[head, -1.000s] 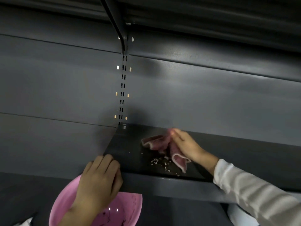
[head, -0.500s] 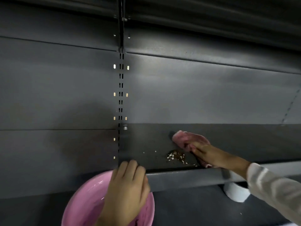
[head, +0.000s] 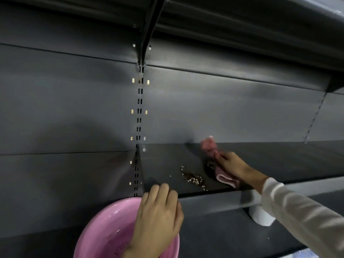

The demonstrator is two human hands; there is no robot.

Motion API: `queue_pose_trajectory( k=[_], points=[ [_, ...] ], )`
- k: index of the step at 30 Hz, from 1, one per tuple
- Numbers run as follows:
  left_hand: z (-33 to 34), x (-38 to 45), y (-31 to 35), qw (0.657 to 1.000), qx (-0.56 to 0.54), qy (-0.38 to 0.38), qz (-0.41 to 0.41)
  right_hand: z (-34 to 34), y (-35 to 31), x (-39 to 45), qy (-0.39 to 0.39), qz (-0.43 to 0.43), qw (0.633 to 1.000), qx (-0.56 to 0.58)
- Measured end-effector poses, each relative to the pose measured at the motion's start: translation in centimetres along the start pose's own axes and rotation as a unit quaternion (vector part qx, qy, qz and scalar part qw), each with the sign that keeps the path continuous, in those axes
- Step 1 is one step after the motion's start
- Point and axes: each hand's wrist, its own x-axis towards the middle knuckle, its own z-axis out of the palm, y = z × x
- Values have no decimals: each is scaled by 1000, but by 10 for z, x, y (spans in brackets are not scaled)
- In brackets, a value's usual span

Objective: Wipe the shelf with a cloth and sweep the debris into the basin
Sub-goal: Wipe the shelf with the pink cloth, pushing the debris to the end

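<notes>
A dark grey metal shelf [head: 279,161] runs across the middle right. A small pile of pale and brown crumbs, the debris [head: 193,178], lies near its front edge. Just right of the pile, my right hand [head: 232,166] presses a pink cloth [head: 226,180] flat on the shelf, with part of the cloth bunched up behind my fingers. My left hand [head: 158,215] grips the rim of a pink basin [head: 104,229] and holds it under the shelf's left front corner. My left fingers lie over the shelf's front lip.
A slotted upright [head: 139,116] stands at the shelf's left end against the grey back panel. Another shelf [head: 242,19] overhangs above. A white round container [head: 261,216] stands on the lower level, under the shelf, on the right.
My right hand and the cloth have moved right along the shelf, away from the crumb pile. The basin and left hand now sit closer under the shelf's corner; the view has shifted.
</notes>
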Motion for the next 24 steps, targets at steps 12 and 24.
queue_pose_trajectory(
  k=[12, 24],
  points=[
    [1, 0, 3, 1000, 21, -3, -6, 44, -44, 4, -144, -124, 981, 42],
    [5, -1, 2, 1000, 18, 20, 1, 58, -46, 55, -143, -113, 981, 65]
  ],
)
